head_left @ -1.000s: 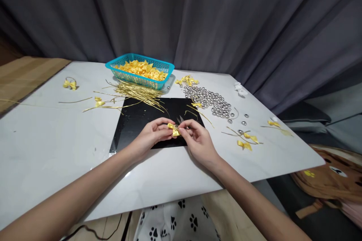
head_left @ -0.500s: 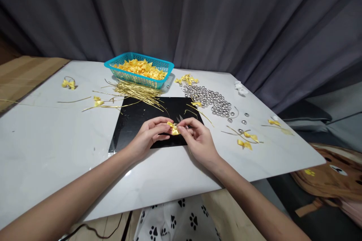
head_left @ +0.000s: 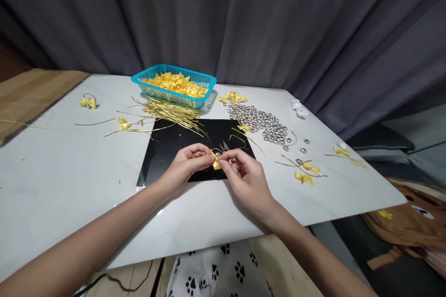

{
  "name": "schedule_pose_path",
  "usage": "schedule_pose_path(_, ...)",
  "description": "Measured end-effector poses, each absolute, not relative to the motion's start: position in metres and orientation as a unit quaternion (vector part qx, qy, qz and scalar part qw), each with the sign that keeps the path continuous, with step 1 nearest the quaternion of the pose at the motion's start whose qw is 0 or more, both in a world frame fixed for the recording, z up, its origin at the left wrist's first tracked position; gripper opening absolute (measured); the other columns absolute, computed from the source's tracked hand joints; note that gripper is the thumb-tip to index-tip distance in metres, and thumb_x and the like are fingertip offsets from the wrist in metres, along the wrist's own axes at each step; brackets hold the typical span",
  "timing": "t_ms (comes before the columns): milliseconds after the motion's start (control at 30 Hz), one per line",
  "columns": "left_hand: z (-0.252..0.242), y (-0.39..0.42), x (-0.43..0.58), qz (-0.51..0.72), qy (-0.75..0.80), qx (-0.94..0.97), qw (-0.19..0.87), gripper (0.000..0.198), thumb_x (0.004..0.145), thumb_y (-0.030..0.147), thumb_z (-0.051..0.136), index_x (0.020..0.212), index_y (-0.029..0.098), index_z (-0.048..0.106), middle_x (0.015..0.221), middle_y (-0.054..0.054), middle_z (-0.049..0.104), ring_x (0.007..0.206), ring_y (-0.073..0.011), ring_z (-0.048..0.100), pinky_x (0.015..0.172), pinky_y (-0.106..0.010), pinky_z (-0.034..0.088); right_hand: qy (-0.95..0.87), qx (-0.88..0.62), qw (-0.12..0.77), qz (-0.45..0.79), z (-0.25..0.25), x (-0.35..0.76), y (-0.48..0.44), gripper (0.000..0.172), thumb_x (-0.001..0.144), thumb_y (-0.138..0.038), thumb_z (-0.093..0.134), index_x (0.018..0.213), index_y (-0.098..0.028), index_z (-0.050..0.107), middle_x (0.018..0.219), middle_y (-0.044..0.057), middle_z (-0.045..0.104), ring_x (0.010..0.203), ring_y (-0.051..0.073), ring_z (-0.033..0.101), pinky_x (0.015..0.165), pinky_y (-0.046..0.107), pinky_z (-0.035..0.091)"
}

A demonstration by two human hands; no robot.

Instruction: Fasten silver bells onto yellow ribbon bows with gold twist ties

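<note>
Looking down through the head view, I have a small shiny yellow ribbon bow between both sets of fingertips: the left hand pinches its left side and the right hand its right, thumbs and fingers pressed narrow on it. A thin gold wire arcs above it; how it meets the bow I cannot make out, as the fingertips cover much of it. Just beyond the right fingers poke pointed grey metal scissors, the rest hidden. Beneath lies a smooth black rectangular mat, with a heap of stiff gold wires across its far edge. Behind stands a perforated turquoise plastic basket full of crumpled yellow ribbon pieces. Rounded glossy silver beads spread rightward over the white table; a brown bag is cut off at the right edge
</note>
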State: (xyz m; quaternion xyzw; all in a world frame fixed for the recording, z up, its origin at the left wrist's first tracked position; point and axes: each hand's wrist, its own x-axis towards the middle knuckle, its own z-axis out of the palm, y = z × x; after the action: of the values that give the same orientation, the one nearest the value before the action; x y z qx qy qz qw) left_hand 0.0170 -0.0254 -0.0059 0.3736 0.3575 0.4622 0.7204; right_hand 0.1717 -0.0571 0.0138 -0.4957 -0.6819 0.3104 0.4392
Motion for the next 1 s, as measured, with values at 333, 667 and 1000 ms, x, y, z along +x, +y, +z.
schedule_pose_path(333, -0.006, -0.026, 0.019, 0.480, 0.388, 0.380, 0.689, 0.015, 0.062, 0.018, 0.075, 0.068, 0.015, 0.062, 0.067, 0.001, 0.065, 0.063, -0.0081, 0.059, 0.061, -0.018, 0.044, -0.594, -0.533, 0.455, 0.395, 0.009, 0.169, -0.062, 0.017, 0.080, -0.034, 0.058, 0.079, -0.017, 0.059, 0.066, 0.000, 0.057, 0.048, 0.008, 0.040, 0.044, 0.022, 0.031)
schedule_pose_path(667, -0.007, -0.025, 0.017, 0.488, 0.388, 0.386, 0.680, 0.017, 0.061, 0.016, 0.075, 0.066, 0.015, 0.058, 0.058, 0.003, 0.062, 0.055, -0.0066, 0.057, 0.055, -0.016, 0.042, -0.549, -0.526, 0.453, 0.465, 0.013, 0.174, -0.062, 0.019, 0.078, -0.036, 0.060, 0.081, -0.018, 0.057, 0.069, 0.000, 0.058, 0.040, 0.005, 0.042, 0.037, 0.020, 0.036)
schedule_pose_path(1000, -0.006, -0.025, 0.016, 0.476, 0.374, 0.427, 0.672, 0.019, 0.060, 0.016, 0.074, 0.066, 0.015, 0.057, 0.059, 0.004, 0.059, 0.056, -0.0079, 0.056, 0.059, -0.018, 0.043, -0.715, -0.495, 0.404, 0.283, 0.023, 0.187, -0.060, 0.008, 0.085, -0.022, 0.051, 0.081, -0.018, 0.057, 0.070, 0.000, 0.052, 0.054, 0.009, 0.043, 0.046, 0.021, 0.034)
